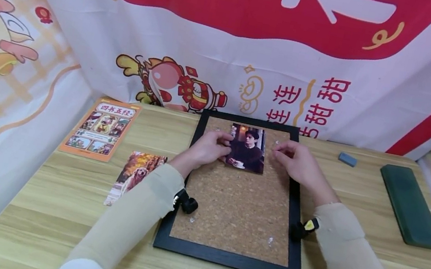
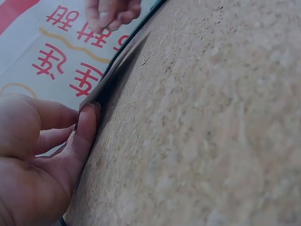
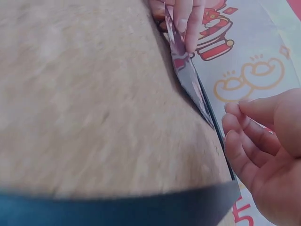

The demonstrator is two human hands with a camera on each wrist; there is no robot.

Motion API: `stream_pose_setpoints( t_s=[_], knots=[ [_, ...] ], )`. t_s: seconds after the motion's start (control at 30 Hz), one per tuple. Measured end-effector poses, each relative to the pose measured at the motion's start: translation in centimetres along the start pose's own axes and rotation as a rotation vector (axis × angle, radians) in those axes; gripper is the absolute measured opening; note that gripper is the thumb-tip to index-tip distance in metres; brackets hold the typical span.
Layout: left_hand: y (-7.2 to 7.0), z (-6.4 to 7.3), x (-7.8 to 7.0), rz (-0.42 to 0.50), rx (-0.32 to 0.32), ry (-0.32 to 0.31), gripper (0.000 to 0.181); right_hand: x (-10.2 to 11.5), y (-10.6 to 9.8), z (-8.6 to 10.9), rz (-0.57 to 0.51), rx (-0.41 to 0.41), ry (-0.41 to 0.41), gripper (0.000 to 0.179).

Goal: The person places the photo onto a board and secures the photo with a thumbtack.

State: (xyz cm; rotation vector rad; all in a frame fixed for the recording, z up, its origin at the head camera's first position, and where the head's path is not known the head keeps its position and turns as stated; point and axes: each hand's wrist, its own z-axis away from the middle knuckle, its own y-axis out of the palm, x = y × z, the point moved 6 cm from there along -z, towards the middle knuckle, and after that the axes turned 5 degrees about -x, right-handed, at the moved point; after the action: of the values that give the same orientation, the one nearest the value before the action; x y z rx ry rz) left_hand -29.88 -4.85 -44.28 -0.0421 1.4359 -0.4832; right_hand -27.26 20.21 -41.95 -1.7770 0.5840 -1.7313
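Note:
In the head view a photo (image 1: 248,152) of a person with a white cup lies over the upper part of a black-framed cork board (image 1: 235,205). My left hand (image 1: 211,147) pinches the photo's left edge between thumb and fingers; in the left wrist view that edge stands slightly off the cork. My right hand (image 1: 291,157) is just right of the photo, fingers bent and fingertips beside a small clear pin (image 1: 276,141) at the board's upper right. I cannot tell whether the right fingertips hold anything. More clear pins (image 1: 270,240) sit near the board's corners.
A photo of a dog (image 1: 138,176) lies left of the board, partly behind my left sleeve. Farther left is an orange-bordered booklet (image 1: 100,131). To the right lie a small blue block (image 1: 347,159) and a dark green case (image 1: 411,207). Printed cloth (image 1: 222,49) hangs behind the table.

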Motion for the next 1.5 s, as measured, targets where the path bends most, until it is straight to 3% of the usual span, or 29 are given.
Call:
stream_pose_setpoints(
  t_s=[0.3, 0.63, 1.1, 1.5],
  knots=[
    [0.2, 0.0, -0.1, -0.007, 0.005, -0.007, 0.044, 2.1, 0.9, -3.7, -0.093, -0.027, 0.003, 0.024],
    [1.0, 0.0, 0.0, 0.003, 0.031, -0.011, 0.044, 2.0, 3.2, -7.6, -0.351, 0.050, 0.210, 0.028],
    [1.1, -0.1, -0.2, -0.014, 0.048, -0.022, 0.044, 2.1, 4.7, -9.6, -0.381, 0.067, 0.290, 0.023],
    [0.4, -0.1, 0.0, -0.021, 0.050, -0.028, 0.044, 2.9, 5.6, -11.1, -0.300, 0.107, 0.368, 0.022]
  ],
)
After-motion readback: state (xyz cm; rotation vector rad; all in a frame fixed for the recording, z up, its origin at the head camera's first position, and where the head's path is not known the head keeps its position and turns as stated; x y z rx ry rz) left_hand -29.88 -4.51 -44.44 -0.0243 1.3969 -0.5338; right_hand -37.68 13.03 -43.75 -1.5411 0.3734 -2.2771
